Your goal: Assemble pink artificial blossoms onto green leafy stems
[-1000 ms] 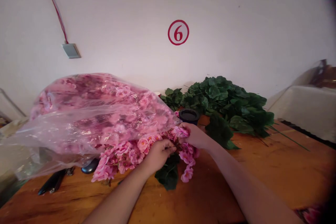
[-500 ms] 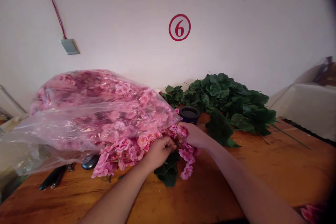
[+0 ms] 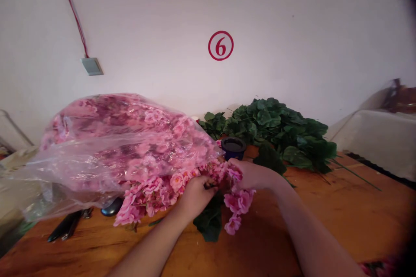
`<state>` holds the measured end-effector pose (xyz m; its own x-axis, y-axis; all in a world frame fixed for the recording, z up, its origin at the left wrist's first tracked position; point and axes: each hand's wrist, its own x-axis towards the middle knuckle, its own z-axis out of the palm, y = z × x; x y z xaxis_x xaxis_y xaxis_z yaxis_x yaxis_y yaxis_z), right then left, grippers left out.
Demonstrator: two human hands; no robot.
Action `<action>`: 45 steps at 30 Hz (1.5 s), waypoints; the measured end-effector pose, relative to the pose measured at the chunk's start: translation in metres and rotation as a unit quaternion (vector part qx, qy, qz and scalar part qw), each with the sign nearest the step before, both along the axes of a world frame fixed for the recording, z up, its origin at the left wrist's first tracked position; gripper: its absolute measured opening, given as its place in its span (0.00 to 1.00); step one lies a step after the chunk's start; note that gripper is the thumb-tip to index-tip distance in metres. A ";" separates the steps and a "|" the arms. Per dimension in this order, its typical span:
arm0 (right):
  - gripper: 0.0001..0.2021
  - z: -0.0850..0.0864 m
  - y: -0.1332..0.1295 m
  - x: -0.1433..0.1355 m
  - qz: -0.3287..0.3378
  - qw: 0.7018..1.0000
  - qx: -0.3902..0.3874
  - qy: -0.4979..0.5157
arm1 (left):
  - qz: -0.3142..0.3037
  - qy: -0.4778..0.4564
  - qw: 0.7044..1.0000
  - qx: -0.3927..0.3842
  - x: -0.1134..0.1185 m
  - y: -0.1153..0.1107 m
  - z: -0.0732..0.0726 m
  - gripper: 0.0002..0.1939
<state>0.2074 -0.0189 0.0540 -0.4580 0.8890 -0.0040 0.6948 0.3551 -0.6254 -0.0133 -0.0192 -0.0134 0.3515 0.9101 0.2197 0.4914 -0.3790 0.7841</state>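
Head view: wooden worktop [image 3: 351, 220] before a white wall [image 3: 276, 52]; leaves [image 3: 276, 123] crowd its back edge, wood shows toward its right edge. Mid-worktop, left hand [image 3: 199, 197] and right hand [image 3: 251, 175] clamp pink flowers [image 3: 239, 202].

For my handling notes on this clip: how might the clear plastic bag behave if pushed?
The clear plastic bag would probably give and crumple, since its thin film is wrinkled. It may be light for its size, as pink flowers show through it. Its glossy highlights suggest it could be slippery.
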 end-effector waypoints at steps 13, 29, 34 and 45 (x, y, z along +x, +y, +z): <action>0.14 -0.011 0.005 -0.027 -0.103 0.975 0.197 0.011 | -0.025 0.070 0.993 0.089 0.009 -0.015 0.002 0.05; 0.14 -0.002 0.016 -0.017 -0.195 0.857 0.015 0.477 | -0.044 -0.023 0.998 -0.025 0.004 -0.004 -0.004 0.07; 0.11 0.000 0.009 -0.013 -0.119 0.838 -0.100 0.522 | -0.054 -0.097 0.992 -0.063 0.005 0.001 -0.008 0.08; 0.06 -0.027 0.011 -0.040 -0.071 0.952 -0.198 0.221 | -0.093 -0.061 0.994 0.020 0.004 -0.010 0.009 0.04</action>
<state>0.1673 -0.0083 0.0270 -0.3674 0.9112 -0.1865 0.3570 -0.0470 -0.9329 -0.0093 -0.0293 -0.0044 0.4815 0.8215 0.3055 0.3125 -0.4865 0.8159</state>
